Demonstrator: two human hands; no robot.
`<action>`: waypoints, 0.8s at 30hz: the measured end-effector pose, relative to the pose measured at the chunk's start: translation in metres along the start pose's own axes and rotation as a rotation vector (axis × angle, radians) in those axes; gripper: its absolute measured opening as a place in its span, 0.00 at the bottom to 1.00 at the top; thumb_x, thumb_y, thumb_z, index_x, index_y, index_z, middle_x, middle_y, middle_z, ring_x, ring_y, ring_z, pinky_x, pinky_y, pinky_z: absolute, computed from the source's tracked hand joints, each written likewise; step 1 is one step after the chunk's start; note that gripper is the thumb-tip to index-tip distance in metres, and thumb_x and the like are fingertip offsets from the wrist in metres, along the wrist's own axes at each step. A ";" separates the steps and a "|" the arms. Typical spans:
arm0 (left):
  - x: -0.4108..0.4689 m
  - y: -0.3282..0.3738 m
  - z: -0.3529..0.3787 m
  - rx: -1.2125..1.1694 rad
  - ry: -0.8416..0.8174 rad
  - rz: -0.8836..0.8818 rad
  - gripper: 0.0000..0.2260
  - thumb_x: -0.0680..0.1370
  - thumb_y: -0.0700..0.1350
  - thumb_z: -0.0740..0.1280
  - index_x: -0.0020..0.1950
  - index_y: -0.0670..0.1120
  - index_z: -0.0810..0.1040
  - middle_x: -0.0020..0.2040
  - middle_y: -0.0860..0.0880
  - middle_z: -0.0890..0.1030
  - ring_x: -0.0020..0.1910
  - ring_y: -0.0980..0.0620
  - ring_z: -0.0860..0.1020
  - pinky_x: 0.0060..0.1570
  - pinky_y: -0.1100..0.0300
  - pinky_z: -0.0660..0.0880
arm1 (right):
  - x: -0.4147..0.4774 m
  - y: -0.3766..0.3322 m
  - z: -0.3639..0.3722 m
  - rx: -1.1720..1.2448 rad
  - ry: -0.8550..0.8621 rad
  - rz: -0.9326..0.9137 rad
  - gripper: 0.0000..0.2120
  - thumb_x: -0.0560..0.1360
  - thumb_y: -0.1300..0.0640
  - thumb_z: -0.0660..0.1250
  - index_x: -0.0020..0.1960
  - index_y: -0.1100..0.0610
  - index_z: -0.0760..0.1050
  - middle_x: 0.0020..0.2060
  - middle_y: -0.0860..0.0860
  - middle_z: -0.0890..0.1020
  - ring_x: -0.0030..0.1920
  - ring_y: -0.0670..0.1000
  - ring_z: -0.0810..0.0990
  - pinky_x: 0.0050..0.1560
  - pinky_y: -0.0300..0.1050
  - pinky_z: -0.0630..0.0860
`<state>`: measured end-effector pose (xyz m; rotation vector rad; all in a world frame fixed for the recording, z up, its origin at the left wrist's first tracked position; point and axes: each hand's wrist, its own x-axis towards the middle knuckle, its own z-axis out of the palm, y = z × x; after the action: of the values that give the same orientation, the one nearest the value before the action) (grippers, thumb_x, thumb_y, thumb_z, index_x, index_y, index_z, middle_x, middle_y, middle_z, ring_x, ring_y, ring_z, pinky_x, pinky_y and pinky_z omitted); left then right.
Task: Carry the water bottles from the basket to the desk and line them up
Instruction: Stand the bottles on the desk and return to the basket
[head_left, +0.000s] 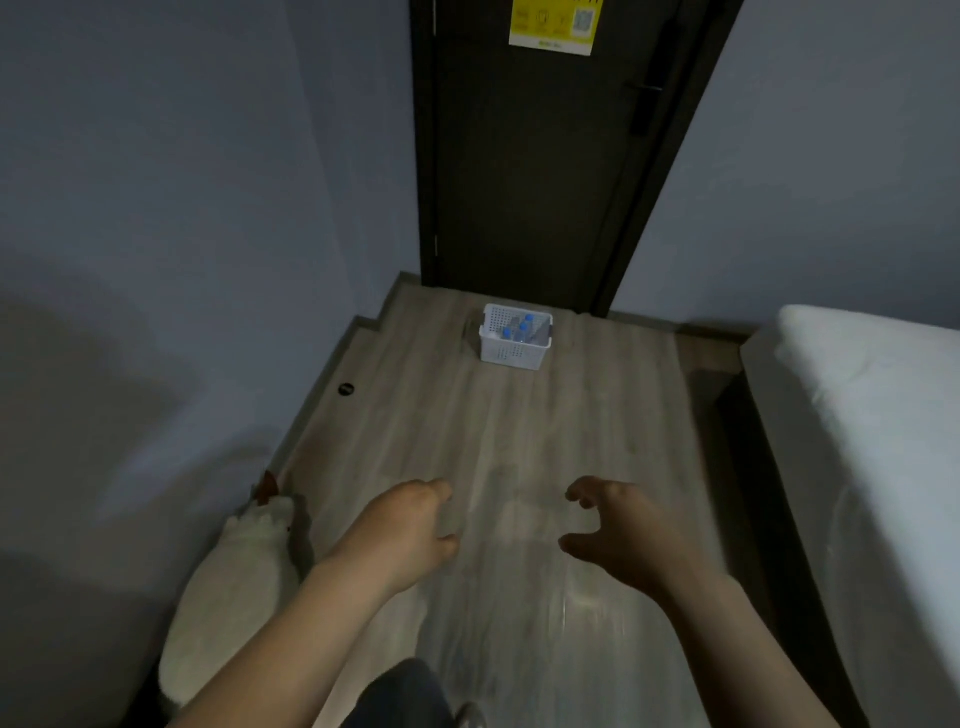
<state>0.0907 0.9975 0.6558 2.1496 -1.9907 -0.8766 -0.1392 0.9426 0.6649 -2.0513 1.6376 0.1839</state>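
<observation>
Grey walls are seen across the left and the upper right of the frame. A pale wood-grain floor is laid down the middle, and it is blurred toward the bottom. A dark door is set at top centre, closed against the floor's far end, with a dark handle on its right side. A white bed is cut off by the right edge. At lower left, a white soft thing is lying against the wall; what it is cannot be told.

Two bare forearms are stretched in from the bottom. The left hand is held left of centre, fingers loosely curled, and nothing is gripped. The right hand is held right of centre, fingers spread and bent like a claw, also with nothing in it. The hands are kept apart above the floor.

A yellow sticker is stuck at the door's top. Just below the door, well apart from both hands, a small white perforated basket is standing on the floor. Inside it, the water bottles are packed together: clear bodies, blue caps, three caps counted. A small black disc is seen by the left wall.
</observation>
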 end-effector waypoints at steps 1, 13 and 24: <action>0.013 0.001 -0.005 0.000 0.004 -0.001 0.21 0.74 0.53 0.67 0.65 0.48 0.72 0.59 0.48 0.76 0.58 0.50 0.75 0.57 0.60 0.72 | 0.012 0.002 -0.006 -0.007 0.005 -0.001 0.25 0.70 0.46 0.71 0.65 0.46 0.70 0.58 0.46 0.78 0.52 0.46 0.79 0.47 0.38 0.75; 0.205 -0.004 -0.073 0.015 0.009 0.072 0.19 0.74 0.53 0.67 0.62 0.48 0.73 0.58 0.48 0.78 0.56 0.51 0.76 0.51 0.63 0.70 | 0.195 0.007 -0.072 0.002 0.010 0.036 0.26 0.70 0.45 0.72 0.65 0.46 0.69 0.56 0.45 0.78 0.49 0.44 0.76 0.43 0.35 0.71; 0.351 -0.021 -0.147 0.041 -0.004 0.128 0.19 0.74 0.52 0.67 0.62 0.46 0.73 0.58 0.47 0.78 0.57 0.50 0.76 0.54 0.60 0.70 | 0.338 -0.014 -0.127 0.022 0.012 0.085 0.25 0.70 0.44 0.72 0.65 0.45 0.70 0.57 0.45 0.78 0.53 0.45 0.77 0.44 0.33 0.70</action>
<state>0.1734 0.6257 0.6473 2.0155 -2.1380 -0.8292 -0.0622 0.5908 0.6413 -1.9719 1.7280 0.1830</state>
